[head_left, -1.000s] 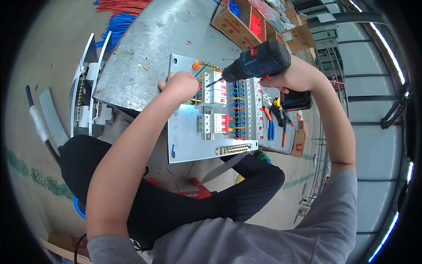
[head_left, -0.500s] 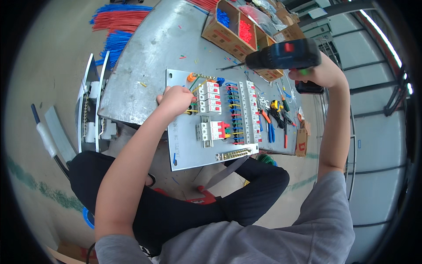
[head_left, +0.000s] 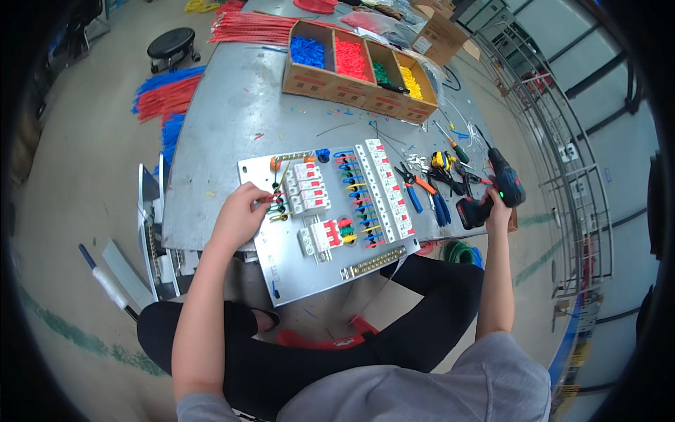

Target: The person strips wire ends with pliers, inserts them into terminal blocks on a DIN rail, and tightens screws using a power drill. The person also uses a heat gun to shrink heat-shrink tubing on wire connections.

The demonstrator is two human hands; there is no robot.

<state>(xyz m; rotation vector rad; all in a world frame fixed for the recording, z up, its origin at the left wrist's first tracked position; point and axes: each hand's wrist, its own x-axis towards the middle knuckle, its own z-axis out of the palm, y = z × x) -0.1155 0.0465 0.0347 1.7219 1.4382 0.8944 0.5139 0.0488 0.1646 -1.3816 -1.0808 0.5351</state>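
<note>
Drill [head_left: 509,181] is gripped in the right hand [head_left: 498,202], fingers clamped on it, bit [head_left: 485,136] pointed away beyond them. Left hand [head_left: 245,209] is held at the left edge of the metal plate [head_left: 294,273], which is spread rightward from its fingers. Left fingertips are brought close together by short coloured wires [head_left: 280,209]; whether one is pinched can't be told. White breakers [head_left: 307,188] are mounted just right of those fingertips, a longer breaker row [head_left: 391,191] farther right. Blue-handled pliers [head_left: 441,209] are laid between both hands, nearer the right fingers.
</note>
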